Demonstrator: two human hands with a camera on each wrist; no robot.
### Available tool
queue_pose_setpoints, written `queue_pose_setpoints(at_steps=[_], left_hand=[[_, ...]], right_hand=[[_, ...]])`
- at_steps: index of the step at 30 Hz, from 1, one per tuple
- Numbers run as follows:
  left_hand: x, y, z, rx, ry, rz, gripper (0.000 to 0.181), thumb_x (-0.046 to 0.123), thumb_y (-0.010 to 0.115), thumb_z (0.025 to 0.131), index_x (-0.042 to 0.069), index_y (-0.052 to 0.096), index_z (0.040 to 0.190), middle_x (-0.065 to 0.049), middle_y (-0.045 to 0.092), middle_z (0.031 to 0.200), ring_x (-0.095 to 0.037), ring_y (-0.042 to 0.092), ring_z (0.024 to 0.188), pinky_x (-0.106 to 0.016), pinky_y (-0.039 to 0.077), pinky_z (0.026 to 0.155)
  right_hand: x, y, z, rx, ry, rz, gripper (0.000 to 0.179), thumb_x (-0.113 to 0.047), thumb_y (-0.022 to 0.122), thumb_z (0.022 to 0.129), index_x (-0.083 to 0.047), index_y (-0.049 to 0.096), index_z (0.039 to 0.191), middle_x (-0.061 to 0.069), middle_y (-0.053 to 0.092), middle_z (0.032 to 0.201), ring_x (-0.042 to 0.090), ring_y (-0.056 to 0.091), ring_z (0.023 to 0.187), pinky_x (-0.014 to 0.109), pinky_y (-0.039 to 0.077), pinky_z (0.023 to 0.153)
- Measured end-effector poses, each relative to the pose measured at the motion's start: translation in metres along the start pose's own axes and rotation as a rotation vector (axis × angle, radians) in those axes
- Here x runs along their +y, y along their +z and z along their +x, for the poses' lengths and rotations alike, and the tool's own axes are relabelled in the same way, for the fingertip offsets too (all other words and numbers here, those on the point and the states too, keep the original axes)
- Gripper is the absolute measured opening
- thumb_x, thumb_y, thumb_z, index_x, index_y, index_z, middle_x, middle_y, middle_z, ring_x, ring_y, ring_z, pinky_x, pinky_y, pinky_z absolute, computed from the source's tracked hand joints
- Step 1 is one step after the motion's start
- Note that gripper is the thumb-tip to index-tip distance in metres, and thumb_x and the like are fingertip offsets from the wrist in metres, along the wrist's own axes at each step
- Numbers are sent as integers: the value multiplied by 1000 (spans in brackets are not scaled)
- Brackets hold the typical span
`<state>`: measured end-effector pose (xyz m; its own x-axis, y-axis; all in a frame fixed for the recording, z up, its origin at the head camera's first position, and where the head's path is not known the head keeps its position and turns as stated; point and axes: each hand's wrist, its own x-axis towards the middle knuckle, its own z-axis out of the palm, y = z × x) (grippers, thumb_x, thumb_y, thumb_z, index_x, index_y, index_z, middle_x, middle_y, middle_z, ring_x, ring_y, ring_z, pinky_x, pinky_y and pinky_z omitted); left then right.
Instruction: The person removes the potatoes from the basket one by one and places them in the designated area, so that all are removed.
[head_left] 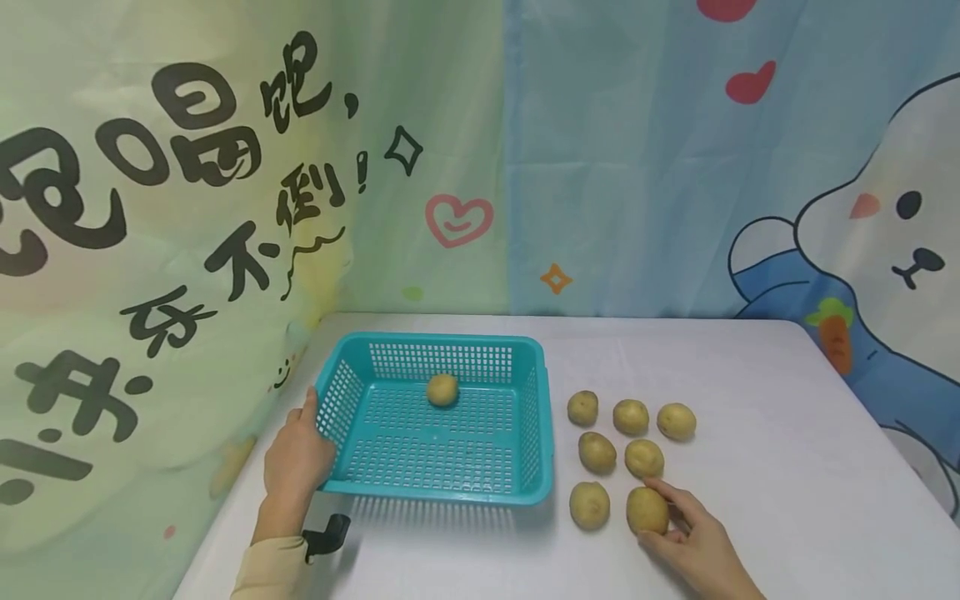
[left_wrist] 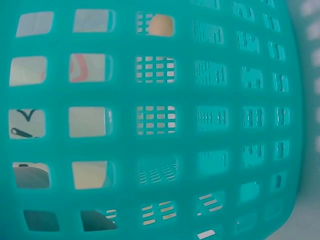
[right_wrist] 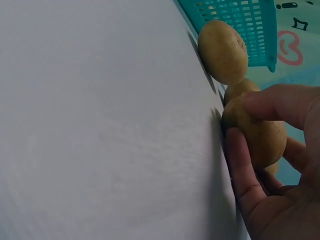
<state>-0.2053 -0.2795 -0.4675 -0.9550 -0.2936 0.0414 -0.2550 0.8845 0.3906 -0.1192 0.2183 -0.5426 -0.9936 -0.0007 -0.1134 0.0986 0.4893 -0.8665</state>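
Note:
A turquoise plastic basket point(head_left: 435, 497) stands on the white table, with a single potato point(head_left: 442, 390) lying inside near its back wall. At the basket's left side, my left hand point(head_left: 297, 454) holds the rim. Its wrist view is filled by the perforated basket wall point(left_wrist: 125, 95), so the fingers are hidden there. My right hand point(head_left: 693, 533) grips a potato point(head_left: 647, 511) between thumb and fingers, at the front of the loose group. In the right wrist view this potato point(right_wrist: 257, 132) appears at the tabletop, and another potato point(right_wrist: 223, 52) sits beside it, nearer the basket.
Several more potatoes lie right of the basket, among them a front one point(head_left: 589, 505), a middle one point(head_left: 644, 458) and a back right one point(head_left: 677, 422). A printed curtain point(head_left: 615, 167) hangs behind the table point(head_left: 787, 433). A black strap piece point(head_left: 327, 535) sits at my left wrist.

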Motion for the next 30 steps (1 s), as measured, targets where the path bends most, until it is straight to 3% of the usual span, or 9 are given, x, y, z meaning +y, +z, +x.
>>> queue_pose_setpoints(at_steps=[5, 12, 15, 20, 24, 30], left_hand=[[1, 0, -1, -8, -5, -4, 80, 0, 53, 82, 3, 21, 155, -30, 47, 133, -40, 60, 92, -51, 49, 67], [1, 0, -2, -2, -5, -8, 80, -1, 53, 81, 3, 21, 155, -30, 47, 133, -41, 60, 93, -51, 49, 67], [0, -1, -2, 0, -6, -8, 80, -1, 53, 82, 3, 21, 155, -29, 48, 133, -40, 60, 94, -52, 49, 69], [0, -1, -2, -3, -4, -11, 80, -1, 52, 82, 3, 21, 155, -30, 48, 132, -39, 60, 93, -52, 49, 69], [0, -2, -1, -6, 2, -13, 79, -1, 52, 83, 3, 21, 155, -30, 48, 132, -39, 60, 92, -51, 49, 69], [1, -2, -2, -15, 7, -16, 79, -1, 52, 83, 3, 19, 155, -31, 46, 134, -41, 60, 94, -52, 49, 69]], right_hand=[[-1, -2, 0, 4, 15, -55, 75, -28, 81, 79, -19, 46, 144, 16, 49, 137, 24, 57, 107, 23, 51, 61], [2, -6, -1, 13, 58, -67, 77, -38, 80, 79, -18, 45, 144, 12, 49, 138, 0, 57, 94, 23, 53, 69], [2, -11, 1, 21, 84, -79, 72, -38, 77, 83, -16, 45, 144, 13, 54, 133, 3, 60, 91, 24, 53, 70], [-4, -26, 8, 64, 104, -97, 57, -42, 60, 96, -11, 45, 141, 19, 56, 130, 14, 65, 76, 26, 53, 67], [-15, -30, 14, 147, 30, -121, 48, -42, 54, 99, -9, 52, 135, 18, 57, 132, 14, 65, 72, 27, 52, 62], [-38, -22, 25, 224, -211, -66, 29, -20, 59, 99, -3, 60, 123, 17, 62, 121, 10, 65, 76, 29, 55, 60]])
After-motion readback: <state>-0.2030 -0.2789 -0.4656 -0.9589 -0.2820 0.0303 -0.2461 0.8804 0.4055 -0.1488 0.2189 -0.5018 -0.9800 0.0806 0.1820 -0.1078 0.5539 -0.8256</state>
